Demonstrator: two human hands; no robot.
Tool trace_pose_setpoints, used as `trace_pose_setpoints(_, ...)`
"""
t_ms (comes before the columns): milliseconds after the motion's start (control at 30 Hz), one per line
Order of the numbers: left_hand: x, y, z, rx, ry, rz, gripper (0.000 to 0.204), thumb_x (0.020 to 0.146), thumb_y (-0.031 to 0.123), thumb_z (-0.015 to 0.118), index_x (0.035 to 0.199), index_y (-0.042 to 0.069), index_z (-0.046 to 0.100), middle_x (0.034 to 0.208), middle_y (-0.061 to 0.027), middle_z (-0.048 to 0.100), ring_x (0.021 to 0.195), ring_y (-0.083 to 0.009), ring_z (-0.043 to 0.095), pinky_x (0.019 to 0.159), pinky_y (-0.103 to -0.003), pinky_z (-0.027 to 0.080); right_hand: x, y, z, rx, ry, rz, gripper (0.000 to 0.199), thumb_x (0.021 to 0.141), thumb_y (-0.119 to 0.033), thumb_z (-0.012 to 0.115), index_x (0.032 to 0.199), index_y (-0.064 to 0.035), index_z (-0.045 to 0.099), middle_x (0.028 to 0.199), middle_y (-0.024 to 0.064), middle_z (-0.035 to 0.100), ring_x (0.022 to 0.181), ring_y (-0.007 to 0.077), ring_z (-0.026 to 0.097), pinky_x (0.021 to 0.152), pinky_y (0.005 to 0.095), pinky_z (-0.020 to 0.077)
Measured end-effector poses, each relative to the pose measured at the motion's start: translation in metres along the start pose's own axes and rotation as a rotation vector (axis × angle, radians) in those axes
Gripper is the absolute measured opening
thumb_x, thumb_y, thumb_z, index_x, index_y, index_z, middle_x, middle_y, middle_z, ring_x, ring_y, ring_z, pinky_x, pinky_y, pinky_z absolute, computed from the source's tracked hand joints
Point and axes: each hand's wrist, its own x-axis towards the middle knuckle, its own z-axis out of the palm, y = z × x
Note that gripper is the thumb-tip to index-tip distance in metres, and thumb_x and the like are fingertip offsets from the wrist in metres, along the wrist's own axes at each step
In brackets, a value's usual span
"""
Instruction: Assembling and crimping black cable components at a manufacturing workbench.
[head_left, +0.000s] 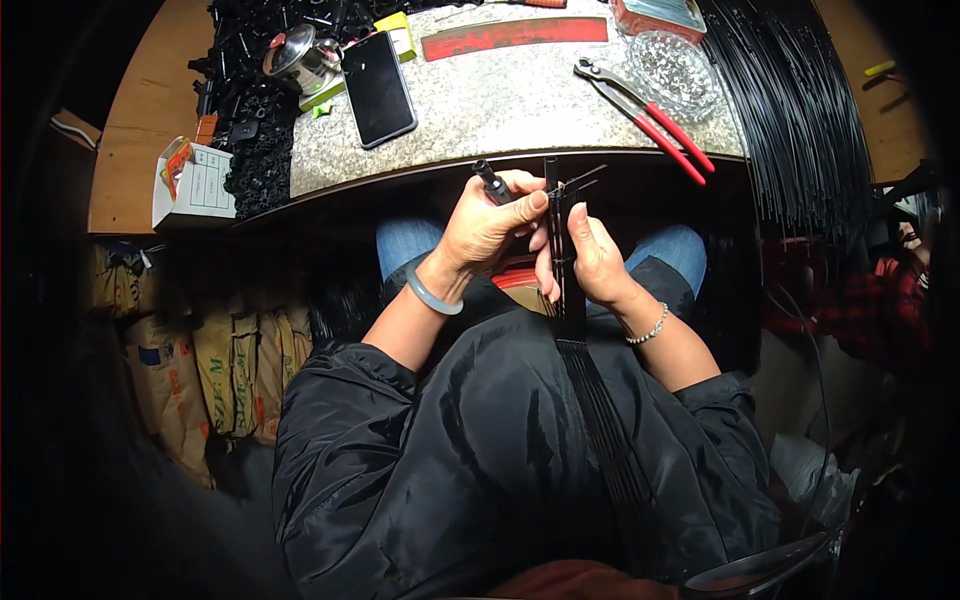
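In front of my lap, above the table's near edge, both hands work at a bundle of thin black rods. My left hand is closed around a short black tubular piece, its thumb and fingers pinching near the rods' upper end. Closed along the bundle's right side, my right hand keeps its thumb pointing up. A few thin rod ends stick out to the upper right between the hands. The lower rods fan out over my black smock. What lies inside the fingers is partly hidden.
On the speckled tabletop lie a phone, red-handled pliers, a red strip and a glass dish of small parts. Black fittings pile up left; long black rods hang over the right edge.
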Motion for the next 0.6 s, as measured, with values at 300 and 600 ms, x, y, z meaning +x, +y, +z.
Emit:
trace_pose_setpoints(300,0.001,0.009,0.0,0.236,-0.024,0.007,0.024,0.084,0.017,0.068,0.098,-0.002,0.064,0.073,-0.0037,0.062,0.056,-0.0063,0.051,0.047,-0.018,0.038,0.0,0.0,-0.003,0.006,-0.055,0.04,0.069,0.092,-0.062,0.022,0.075,-0.0012,0.052,0.049,0.0079,0.049,0.036,0.0137,0.044,0.038,0.0234,0.0383)
trace_pose_setpoints(600,-0.022,0.017,0.034,0.782,0.272,0.481,0.011,0.083,0.005,0.066,0.091,-0.002,0.062,0.074,-0.0061,0.066,0.057,-0.0066,0.059,0.049,-0.017,0.044,-0.002,-0.005,0.005,-0.038,0.063,0.024,0.066,0.093,-0.06,0.024,0.071,-0.0029,0.049,0.048,0.0045,0.045,0.039,0.0114,0.043,0.04,0.0229,0.0381)
